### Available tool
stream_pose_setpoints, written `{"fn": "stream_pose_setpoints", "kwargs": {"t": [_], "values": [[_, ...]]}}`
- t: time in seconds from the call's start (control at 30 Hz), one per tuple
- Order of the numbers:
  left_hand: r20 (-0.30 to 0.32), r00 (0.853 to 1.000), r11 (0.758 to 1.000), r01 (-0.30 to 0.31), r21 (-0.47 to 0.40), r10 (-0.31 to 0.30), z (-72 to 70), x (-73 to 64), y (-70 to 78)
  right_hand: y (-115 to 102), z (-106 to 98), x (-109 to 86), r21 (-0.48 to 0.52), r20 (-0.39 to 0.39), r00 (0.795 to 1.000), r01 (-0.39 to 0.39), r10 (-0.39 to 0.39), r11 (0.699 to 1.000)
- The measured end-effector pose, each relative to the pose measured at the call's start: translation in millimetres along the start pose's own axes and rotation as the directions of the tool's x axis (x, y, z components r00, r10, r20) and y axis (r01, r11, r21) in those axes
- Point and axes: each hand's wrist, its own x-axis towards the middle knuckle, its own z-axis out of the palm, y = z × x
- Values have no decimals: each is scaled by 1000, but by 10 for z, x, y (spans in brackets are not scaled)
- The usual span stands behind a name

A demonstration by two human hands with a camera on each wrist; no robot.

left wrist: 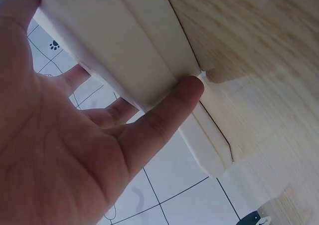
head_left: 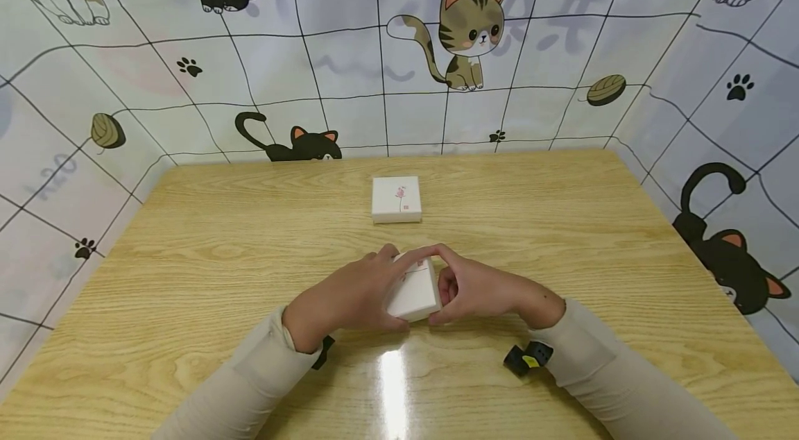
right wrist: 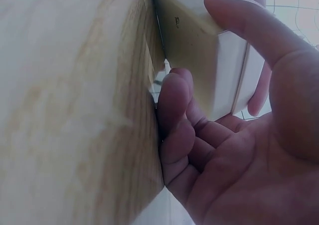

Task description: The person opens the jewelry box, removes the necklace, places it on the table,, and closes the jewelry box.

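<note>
- Head view: your left hand (head_left: 356, 293) and right hand (head_left: 483, 289) grip the box (head_left: 415, 296), lower centre
- Likely light, stiff, perhaps smooth; hold it by its side walls

Stretches left forearm (head_left: 243, 370) in from seven o'clock, right forearm (head_left: 624, 377) from five; curves left grip (head_left: 362, 291) and right grip (head_left: 480, 287) inward, with thumbs (head_left: 394, 323) toward six, index fingers (head_left: 419, 255) close at twelve and other right fingers (right wrist: 177, 100) curled.

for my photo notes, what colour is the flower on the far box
The flower is pink, seen best in the head view.
</note>
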Motion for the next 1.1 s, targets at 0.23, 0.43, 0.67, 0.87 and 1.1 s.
{"fn": "stream_pose_setpoints", "kwargs": {"t": [0.23,0.43,0.67,0.87,1.1], "values": [[6,1000,1000,-4,7,4,-2,3,-3,0,0,-6,-11,1,1000,-14,14,1000],[4,1000,1000,-10,13,10,8,8,-8,14,1,-4,-16,-1,1000,-7,7,1000],[3,1000,1000,-4,24,4,11,11,-9,17,2,-5,-20,-4,1000,-4,4,1000],[16,1000,1000,7,28,-8,-2,6,-5,17,5,-4,-27,-8,1000,-5,4,1000],[25,1000,1000,10,18,-11,-12,2,-6,8,6,-4,-23,-6,1000,-5,5,1000]]}}
